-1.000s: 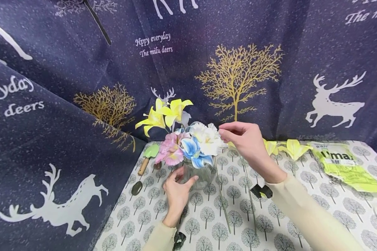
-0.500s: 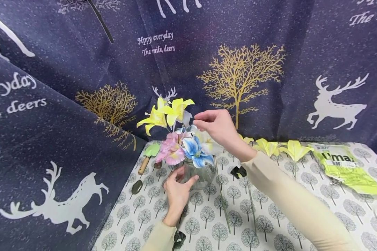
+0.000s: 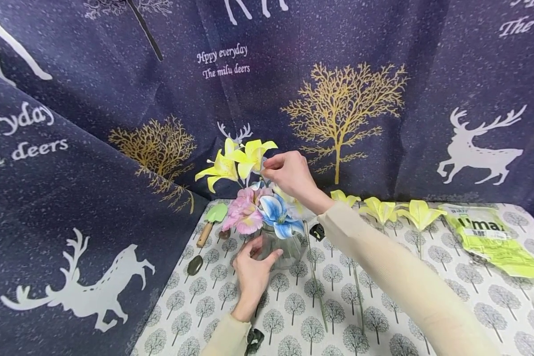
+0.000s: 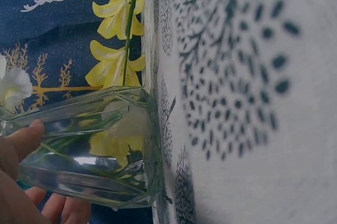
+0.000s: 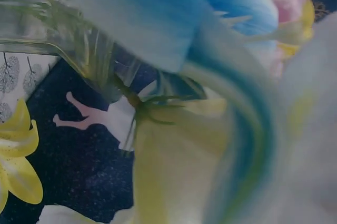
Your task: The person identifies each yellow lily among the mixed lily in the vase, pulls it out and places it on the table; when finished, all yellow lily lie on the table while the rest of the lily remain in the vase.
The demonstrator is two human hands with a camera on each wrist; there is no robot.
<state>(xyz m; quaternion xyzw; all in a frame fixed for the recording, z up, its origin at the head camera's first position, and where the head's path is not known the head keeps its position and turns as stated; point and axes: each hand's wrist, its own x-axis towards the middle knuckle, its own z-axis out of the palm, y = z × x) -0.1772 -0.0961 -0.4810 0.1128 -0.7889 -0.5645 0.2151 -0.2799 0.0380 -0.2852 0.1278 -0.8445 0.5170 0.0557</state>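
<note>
My left hand (image 3: pixel 252 269) grips the lower side of a clear glass vase (image 3: pixel 287 254), thumb in front; the left wrist view shows its fingers round the faceted glass vase (image 4: pixel 89 174) with green stems inside. Out of the vase rise a pink flower (image 3: pixel 244 212), a blue-and-white lily (image 3: pixel 279 217), a white flower partly hidden by my right arm, and two yellow lilies (image 3: pixel 249 157) higher up. My right hand (image 3: pixel 291 175) has thumb and fingertips drawn together right at the right-hand yellow lily; I cannot tell whether they pinch it. Blurred blue petals (image 5: pixel 142 13) fill the right wrist view.
Several loose yellow lilies (image 3: pixel 420 213) lie along the table's back edge, stems towards me. A green-bladed trowel (image 3: pixel 215 213) and a dark stone (image 3: pixel 195 265) lie to the vase's left. A lime-green bag (image 3: pixel 494 242) lies at right. A printed curtain (image 3: pixel 356 29) hangs close behind.
My right hand has moved left from the white flower's right edge, across above it, to the yellow lilies. My left hand stays on the vase, which has not moved.
</note>
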